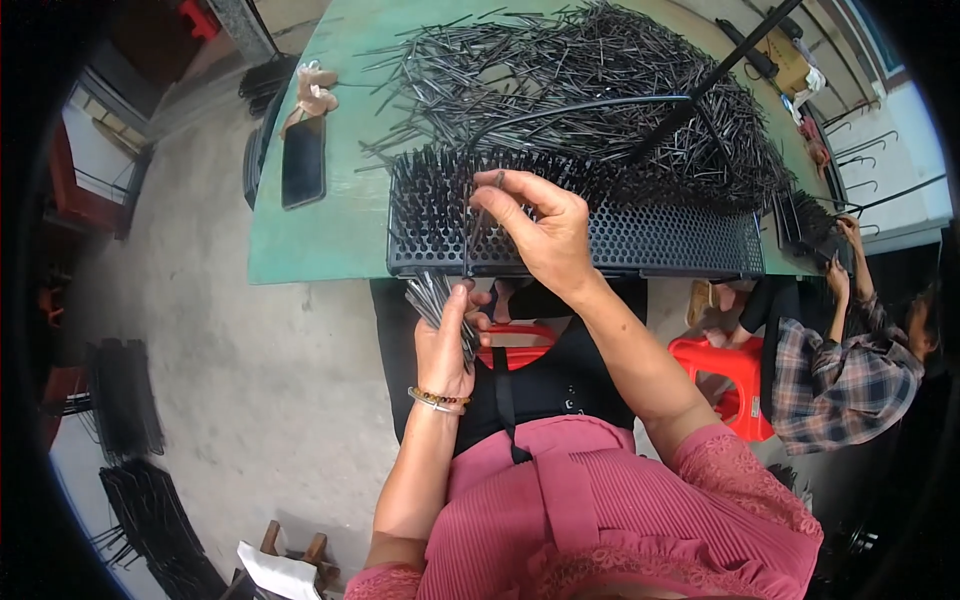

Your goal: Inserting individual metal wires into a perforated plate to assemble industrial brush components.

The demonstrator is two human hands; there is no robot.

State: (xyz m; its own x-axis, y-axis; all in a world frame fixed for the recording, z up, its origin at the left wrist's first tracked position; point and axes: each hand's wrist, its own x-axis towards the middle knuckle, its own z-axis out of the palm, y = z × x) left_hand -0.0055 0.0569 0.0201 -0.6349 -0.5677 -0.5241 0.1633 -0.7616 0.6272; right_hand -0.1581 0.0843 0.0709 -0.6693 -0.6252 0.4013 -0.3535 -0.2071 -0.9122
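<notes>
My left hand (443, 352) is closed around a bundle of thin grey-black metal rods (428, 296), just in front of the table's near edge. Between thumb and fingertips, my right hand (548, 232) pinches a single dark rod (474, 240), held nearly upright at the rack's front side. The black perforated rack (665, 238) lies along that edge. Many rods stand upright in its holes at the left and back, while bare holes show along the front and right. Behind the rack a large loose heap of rods (580, 60) covers much of the table.
A phone (304, 163) and a pale crumpled item (315, 88) rest on the green table (350, 230) at left. A dark bar (715, 80) crosses above the heap. To the right, another person (850, 370) works at a similar rack, near a red stool (722, 385).
</notes>
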